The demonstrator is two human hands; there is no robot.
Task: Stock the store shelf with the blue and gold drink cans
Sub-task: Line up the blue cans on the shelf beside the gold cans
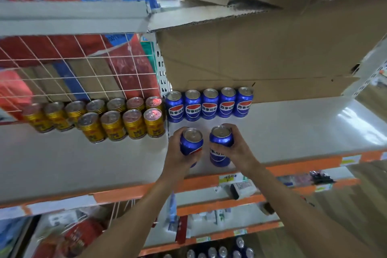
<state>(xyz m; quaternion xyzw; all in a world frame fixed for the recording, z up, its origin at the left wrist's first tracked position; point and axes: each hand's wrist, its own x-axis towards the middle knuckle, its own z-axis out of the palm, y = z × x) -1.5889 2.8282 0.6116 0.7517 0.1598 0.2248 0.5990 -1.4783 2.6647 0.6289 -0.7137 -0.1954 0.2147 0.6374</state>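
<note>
My left hand (180, 153) grips a blue can (191, 142) upright over the white shelf (293, 132). My right hand (236, 148) is wrapped around a second blue can (221, 138), just right of the first. Both cans are in front of a row of several blue cans (209, 103) standing at the back of the shelf. Left of that row, gold cans (134, 120) stand in two rows, several in each. Whether the held cans touch the shelf is hidden by my hands.
A large cardboard box (261, 52) fills the shelf above the blue row. A white wire grid (73, 73) fronts red and blue packs behind the gold cans. Orange price strips (303, 166) edge the shelves. Lower shelves hold small boxes and more cans (222, 252).
</note>
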